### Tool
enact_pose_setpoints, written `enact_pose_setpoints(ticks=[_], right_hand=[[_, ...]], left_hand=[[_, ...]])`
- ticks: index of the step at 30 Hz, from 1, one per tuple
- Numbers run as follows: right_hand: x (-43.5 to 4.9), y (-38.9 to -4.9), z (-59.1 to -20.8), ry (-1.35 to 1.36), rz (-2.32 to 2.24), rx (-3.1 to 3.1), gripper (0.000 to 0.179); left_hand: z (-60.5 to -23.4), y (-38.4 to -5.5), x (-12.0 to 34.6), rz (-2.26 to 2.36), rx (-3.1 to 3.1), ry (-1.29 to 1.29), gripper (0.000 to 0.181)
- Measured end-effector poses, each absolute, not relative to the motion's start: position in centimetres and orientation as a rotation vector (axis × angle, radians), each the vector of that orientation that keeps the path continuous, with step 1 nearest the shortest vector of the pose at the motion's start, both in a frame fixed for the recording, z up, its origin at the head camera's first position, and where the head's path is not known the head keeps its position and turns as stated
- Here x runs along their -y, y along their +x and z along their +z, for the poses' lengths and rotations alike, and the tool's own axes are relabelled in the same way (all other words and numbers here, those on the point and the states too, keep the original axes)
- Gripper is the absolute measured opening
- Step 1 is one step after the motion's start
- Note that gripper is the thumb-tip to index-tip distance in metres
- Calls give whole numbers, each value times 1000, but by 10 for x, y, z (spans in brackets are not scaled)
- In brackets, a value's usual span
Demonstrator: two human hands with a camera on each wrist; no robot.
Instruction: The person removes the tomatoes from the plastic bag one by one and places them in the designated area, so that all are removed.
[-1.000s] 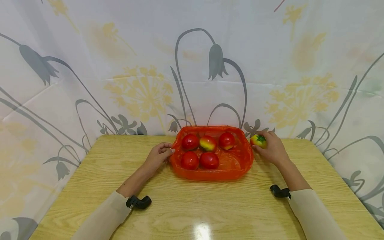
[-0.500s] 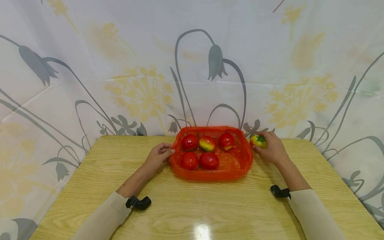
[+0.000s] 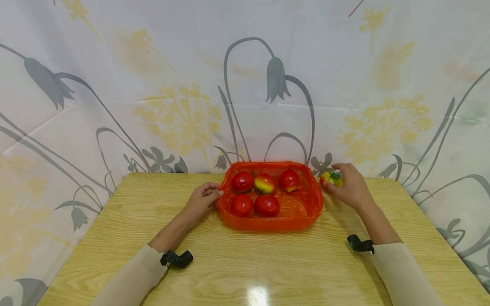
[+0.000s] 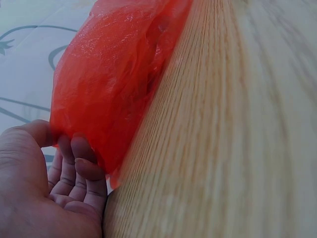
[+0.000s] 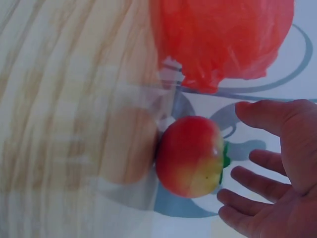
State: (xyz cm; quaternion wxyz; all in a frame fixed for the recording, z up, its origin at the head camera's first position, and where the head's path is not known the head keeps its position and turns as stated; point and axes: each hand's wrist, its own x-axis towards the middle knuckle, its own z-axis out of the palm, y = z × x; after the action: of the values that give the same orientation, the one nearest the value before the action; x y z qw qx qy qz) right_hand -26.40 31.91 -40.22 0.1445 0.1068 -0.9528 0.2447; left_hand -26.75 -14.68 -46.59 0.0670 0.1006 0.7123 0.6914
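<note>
A red plastic bag lies spread wide at the far side of the table, with several shiny red fruits inside, one patched yellow. At its left side, my left hand pinches the rim between thumb and fingers; the left wrist view has the thin bag wall at the fingertips. Right of the bag, a red-and-yellow tomato with a green leafy top sits on the table. My right hand is just right of it, fingers spread and apart from it in the right wrist view, holding nothing.
The wooden table reaches back to a white flower-patterned cloth hanging right behind the bag. A black wrist camera is worn at the left sleeve, another black camera at the right.
My right hand has let go of the tomato and drawn slightly right, its fingers opening. The tomato has shifted a touch to the right. The left hand and the bag have stayed in place.
</note>
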Motion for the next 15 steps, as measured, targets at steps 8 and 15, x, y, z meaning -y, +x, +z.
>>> enact_pose_setpoints(ticks=[8,15], right_hand=[[-305,-258,-389,342,738,2695,56],[-289,-249,-379,366,759,2672,54]], left_hand=[[-465,-267,147,2077,-2146,303,27],[-464,-266,147,2081,-2145,304,27]])
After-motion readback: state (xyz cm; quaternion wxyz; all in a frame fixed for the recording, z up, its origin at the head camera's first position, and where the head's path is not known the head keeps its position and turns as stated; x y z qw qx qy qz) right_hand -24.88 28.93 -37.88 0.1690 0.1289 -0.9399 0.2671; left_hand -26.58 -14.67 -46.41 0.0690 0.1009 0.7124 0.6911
